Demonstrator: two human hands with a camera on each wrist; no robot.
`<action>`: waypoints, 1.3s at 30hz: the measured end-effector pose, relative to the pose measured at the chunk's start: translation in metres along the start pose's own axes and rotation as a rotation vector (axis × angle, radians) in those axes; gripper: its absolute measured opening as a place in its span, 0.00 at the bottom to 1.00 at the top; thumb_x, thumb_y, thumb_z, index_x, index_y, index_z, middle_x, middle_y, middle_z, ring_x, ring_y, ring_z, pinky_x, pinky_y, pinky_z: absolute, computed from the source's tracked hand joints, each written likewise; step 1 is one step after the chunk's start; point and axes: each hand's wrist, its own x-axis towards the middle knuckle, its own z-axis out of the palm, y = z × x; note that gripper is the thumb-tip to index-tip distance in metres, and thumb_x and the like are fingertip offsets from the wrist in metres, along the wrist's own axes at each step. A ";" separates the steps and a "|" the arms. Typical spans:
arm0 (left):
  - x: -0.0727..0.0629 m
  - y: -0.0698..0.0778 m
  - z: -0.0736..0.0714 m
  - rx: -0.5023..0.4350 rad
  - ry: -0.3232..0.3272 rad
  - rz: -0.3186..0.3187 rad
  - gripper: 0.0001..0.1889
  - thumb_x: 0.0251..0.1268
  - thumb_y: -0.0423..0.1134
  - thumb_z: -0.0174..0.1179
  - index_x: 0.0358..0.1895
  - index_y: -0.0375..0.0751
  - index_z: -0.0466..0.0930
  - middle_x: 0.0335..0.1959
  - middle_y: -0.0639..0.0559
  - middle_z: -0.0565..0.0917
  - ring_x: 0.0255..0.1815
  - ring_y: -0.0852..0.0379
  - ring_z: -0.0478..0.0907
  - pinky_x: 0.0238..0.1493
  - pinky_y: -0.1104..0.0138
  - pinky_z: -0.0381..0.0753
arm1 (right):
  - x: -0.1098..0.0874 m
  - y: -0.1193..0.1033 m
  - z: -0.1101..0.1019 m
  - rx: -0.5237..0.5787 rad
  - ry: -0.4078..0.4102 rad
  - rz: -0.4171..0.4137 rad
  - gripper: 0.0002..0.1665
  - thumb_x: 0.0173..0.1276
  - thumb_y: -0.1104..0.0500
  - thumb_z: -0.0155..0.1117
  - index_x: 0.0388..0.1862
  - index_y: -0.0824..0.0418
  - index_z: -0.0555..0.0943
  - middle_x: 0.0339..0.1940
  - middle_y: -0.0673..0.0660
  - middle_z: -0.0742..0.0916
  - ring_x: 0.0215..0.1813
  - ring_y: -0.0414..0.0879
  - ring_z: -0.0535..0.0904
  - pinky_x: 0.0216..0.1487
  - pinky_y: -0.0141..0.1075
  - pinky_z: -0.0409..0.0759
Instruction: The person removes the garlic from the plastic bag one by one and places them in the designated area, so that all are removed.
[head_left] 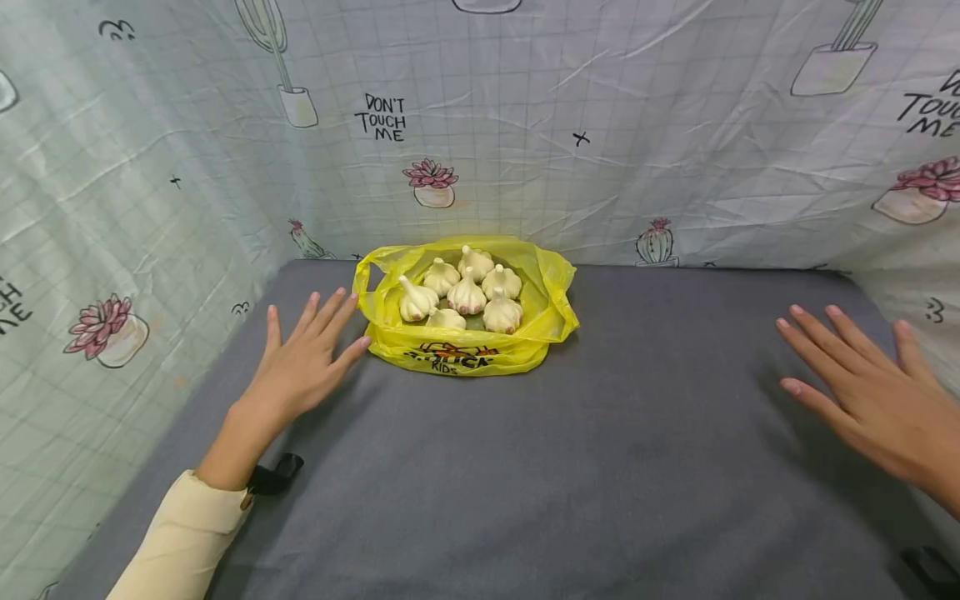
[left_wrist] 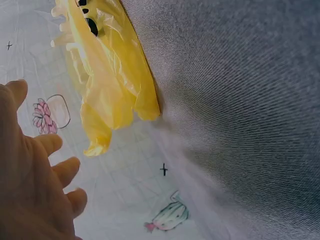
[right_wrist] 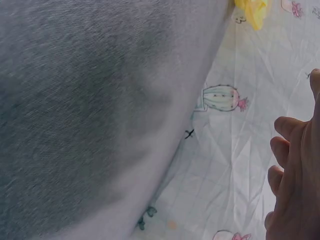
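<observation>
A yellow plastic bag [head_left: 480, 358] with dark printing lies at the back of the grey surface, its mouth spread wide. Several whole garlic bulbs [head_left: 467, 296] sit inside it. My left hand [head_left: 303, 362] is just left of the bag, fingers spread and holding nothing; whether a fingertip touches the bag is hard to tell in the head view. In the left wrist view, fingers of that hand [left_wrist: 37, 175] appear apart from the bag [left_wrist: 112, 75]. Far to the right, my right hand [head_left: 870, 392] hovers with fingers spread, away from the bag and holding nothing.
Grey cloth [head_left: 570, 467] covers the work surface. Behind and at both sides hangs a pale printed curtain [head_left: 510, 117] with plant drawings, meeting the surface just behind the bag. A black strap piece [head_left: 276, 475] shows at the left wrist.
</observation>
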 end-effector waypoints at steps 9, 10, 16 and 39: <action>0.023 -0.012 0.007 -0.151 -0.021 0.042 0.38 0.81 0.62 0.41 0.84 0.56 0.39 0.85 0.54 0.42 0.84 0.45 0.38 0.69 0.39 0.09 | 0.016 -0.012 -0.003 0.054 -0.039 -0.042 0.46 0.80 0.41 0.51 0.86 0.48 0.41 0.86 0.53 0.46 0.83 0.43 0.24 0.75 0.56 0.16; 0.027 -0.016 0.008 -0.180 -0.019 0.054 0.38 0.81 0.61 0.42 0.84 0.56 0.40 0.85 0.54 0.42 0.84 0.46 0.37 0.69 0.39 0.09 | 0.018 -0.014 -0.004 0.063 -0.045 -0.049 0.46 0.80 0.41 0.51 0.86 0.48 0.41 0.86 0.54 0.46 0.83 0.44 0.24 0.75 0.56 0.16; 0.052 -0.031 0.009 -0.343 0.017 0.133 0.37 0.81 0.56 0.47 0.84 0.54 0.44 0.85 0.57 0.40 0.84 0.51 0.29 0.68 0.35 0.11 | 0.029 -0.020 -0.007 0.131 -0.036 -0.115 0.44 0.81 0.44 0.52 0.86 0.50 0.45 0.85 0.57 0.50 0.84 0.46 0.29 0.78 0.54 0.20; 0.106 -0.061 0.030 -0.382 -0.146 0.417 0.35 0.79 0.47 0.54 0.83 0.54 0.51 0.85 0.52 0.40 0.84 0.45 0.36 0.74 0.33 0.46 | 0.053 -0.038 -0.013 0.369 -0.089 -0.128 0.39 0.81 0.47 0.54 0.84 0.53 0.56 0.84 0.60 0.58 0.85 0.55 0.43 0.78 0.61 0.48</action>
